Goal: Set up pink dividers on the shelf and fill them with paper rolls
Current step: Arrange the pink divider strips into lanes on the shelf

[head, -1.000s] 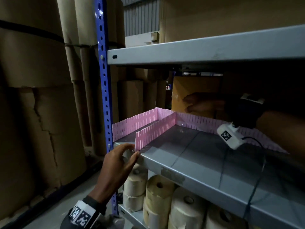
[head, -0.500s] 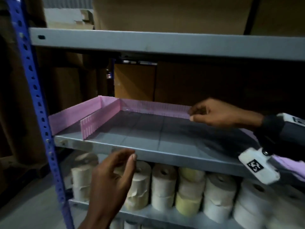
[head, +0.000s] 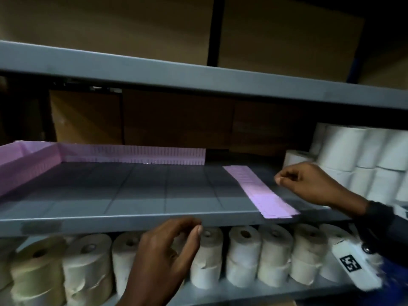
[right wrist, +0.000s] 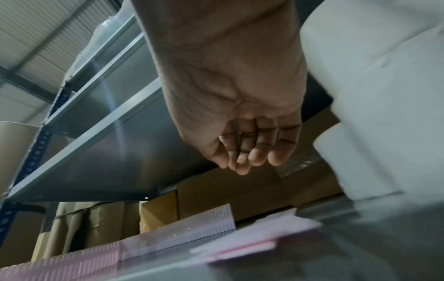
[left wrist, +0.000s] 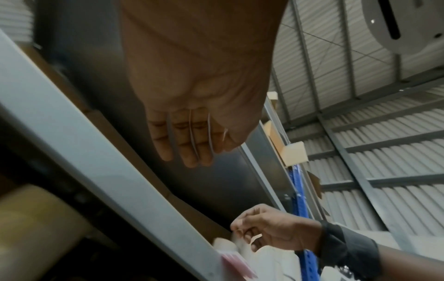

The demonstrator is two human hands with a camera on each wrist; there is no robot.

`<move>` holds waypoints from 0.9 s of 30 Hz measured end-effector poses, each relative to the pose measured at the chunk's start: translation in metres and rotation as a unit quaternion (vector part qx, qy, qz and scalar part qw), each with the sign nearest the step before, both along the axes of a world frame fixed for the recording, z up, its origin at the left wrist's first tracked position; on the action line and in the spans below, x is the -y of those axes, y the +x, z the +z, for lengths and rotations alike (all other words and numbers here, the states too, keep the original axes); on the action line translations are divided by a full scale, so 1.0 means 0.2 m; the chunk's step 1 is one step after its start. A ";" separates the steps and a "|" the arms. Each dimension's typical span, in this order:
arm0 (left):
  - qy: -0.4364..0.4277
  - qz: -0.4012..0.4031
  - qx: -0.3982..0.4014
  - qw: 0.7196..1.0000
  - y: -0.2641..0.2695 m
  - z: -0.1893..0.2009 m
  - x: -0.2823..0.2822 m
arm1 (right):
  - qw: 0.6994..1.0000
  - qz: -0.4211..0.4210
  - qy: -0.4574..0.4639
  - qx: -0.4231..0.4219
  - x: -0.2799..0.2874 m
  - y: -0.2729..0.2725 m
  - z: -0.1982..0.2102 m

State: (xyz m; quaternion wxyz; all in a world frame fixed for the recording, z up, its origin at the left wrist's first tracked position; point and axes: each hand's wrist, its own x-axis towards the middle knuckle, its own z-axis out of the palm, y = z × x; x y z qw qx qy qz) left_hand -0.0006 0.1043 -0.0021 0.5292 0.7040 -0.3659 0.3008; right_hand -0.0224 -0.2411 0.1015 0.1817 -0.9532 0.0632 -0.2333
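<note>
A flat pink divider strip (head: 260, 191) is lying on the grey shelf (head: 132, 195), toward its right end. Its long axis is running from the far side of the shelf to the near edge, slanting a little rightward as it comes nearer, and its near end is reaching the shelf's front lip. Along the far edge an upright pink divider (head: 136, 154) is standing, its long axis going left to right, and it is stopping short of the flat strip. At the left end two more pink dividers (head: 28, 164) are standing on edge, running near to far.

The right hand (head: 309, 182) is hovering just right of the flat strip, its fingers (head: 279, 179) loosely curled with the thumb meeting them; from the head view and the right wrist view they are grasping nothing I can make out. Behind it, white paper rolls (head: 362, 160) are stacked at the shelf's right end.

The left hand (head: 170, 246) is hanging in front of the shelf's near edge, its fingers relaxed and slightly bent, grasping nothing. Between the left dividers and the flat strip the shelf surface is lying open. On the shelf below, a row of cream paper rolls (head: 242, 255) is sitting on end.
</note>
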 end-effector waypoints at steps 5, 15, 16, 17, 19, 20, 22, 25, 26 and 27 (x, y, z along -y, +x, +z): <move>0.078 -0.003 -0.011 0.997 -0.08 0.03 0.36 | 0.999 0.020 0.016 -0.024 0.23 -0.03 -0.12; 0.285 0.043 -0.006 0.957 0.04 0.03 0.94 | 0.990 0.142 0.003 -0.023 0.35 0.13 -0.32; 0.292 0.051 -0.001 0.955 0.06 0.03 0.97 | 0.990 0.142 0.009 -0.020 0.36 0.15 -0.34; 0.297 0.056 0.006 0.953 0.07 0.03 0.97 | 0.990 0.139 0.015 -0.012 0.36 0.16 -0.36; 0.303 0.064 0.020 0.951 0.10 0.03 0.99 | 0.992 0.124 0.020 0.006 0.36 0.18 -0.40; 0.303 0.065 0.023 0.951 0.11 0.02 1.00 | 0.993 0.115 0.017 0.011 0.36 0.18 -0.40; 0.293 0.059 0.021 0.954 0.12 0.02 1.00 | 0.994 0.105 0.020 0.011 0.36 0.20 -0.42; 0.256 0.039 -0.003 0.966 0.12 0.02 0.97 | 0.994 0.104 0.039 0.010 0.36 0.21 -0.43; 0.236 0.029 -0.009 0.971 0.13 0.01 0.96 | 0.993 0.106 0.054 0.012 0.36 0.22 -0.43; 0.210 0.021 -0.011 0.977 0.12 0.02 0.95 | 0.991 0.110 0.075 0.019 0.36 0.22 -0.43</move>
